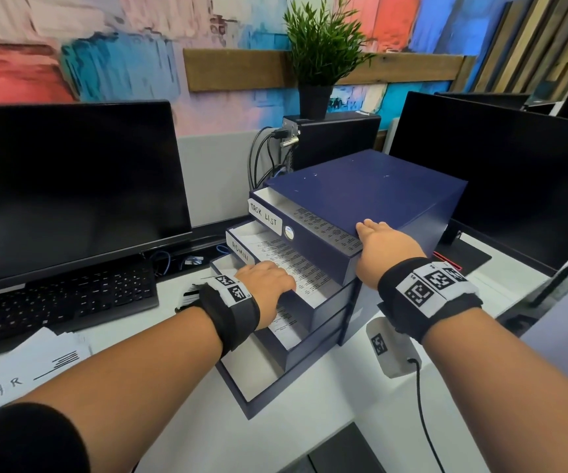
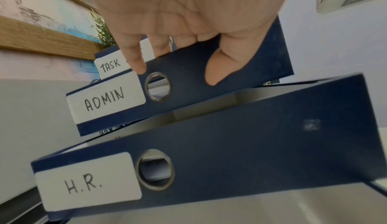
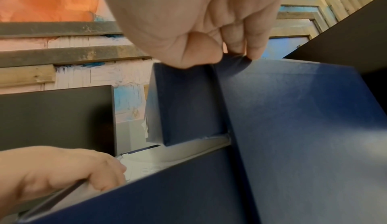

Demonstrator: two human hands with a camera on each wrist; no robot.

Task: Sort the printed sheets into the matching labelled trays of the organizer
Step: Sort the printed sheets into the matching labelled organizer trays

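A dark blue organizer (image 1: 371, 192) stands on the white desk with its trays pulled out stepwise. They are labelled TASK LIST (image 1: 265, 216), ADMIN (image 2: 105, 99) and H.R. (image 2: 87, 183); the bottom tray (image 1: 241, 401) looks empty. Printed sheets (image 1: 296, 264) lie in the ADMIN tray, and others show in the trays above and below. My left hand (image 1: 269, 285) grips the ADMIN tray's front, fingers over the rim and thumb (image 2: 215, 68) on its face. My right hand (image 1: 388, 249) holds the organizer's top front right corner. Loose sheets headed HR (image 1: 30, 370) lie at the near left.
A monitor (image 1: 71, 186) and keyboard (image 1: 57, 302) fill the left of the desk, and a second monitor (image 1: 501, 179) stands right of the organizer. Behind it are a black computer case (image 1: 337, 138) and a potted plant (image 1: 320, 56). A white tagged device (image 1: 391, 349) with a cable lies beside the organizer.
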